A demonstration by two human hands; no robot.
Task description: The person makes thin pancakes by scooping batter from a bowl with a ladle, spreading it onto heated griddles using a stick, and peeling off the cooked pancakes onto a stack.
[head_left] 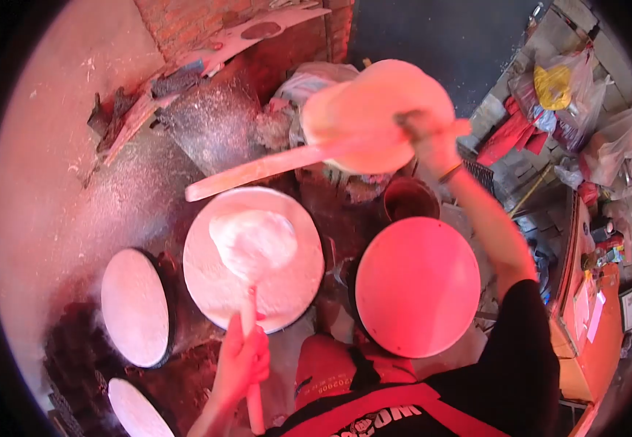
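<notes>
My left hand [243, 357] is closed around the wooden handle of a brush-like tool [254, 240]. Its pale head is smeared by motion above a round, flour-dusted griddle [203, 284]; whether it touches the surface I cannot tell. My right hand [425, 142] is raised beyond the griddles, closed around one end of a long wooden stick [257, 173]. A large flat round of dough [389, 95] is at the stick, beside my fingers. How the dough rests on it is unclear. To the right, nearer my body, is a second round surface [418, 288], lit pink.
More round pale discs [135, 306] stand along the left. A dark round pot [410, 198] sits behind the right-hand disc. Floury boards [214, 109] lean near a brick wall [185, 25]. Plastic bags [614, 149] and a wooden cabinet [593, 349] are at the right.
</notes>
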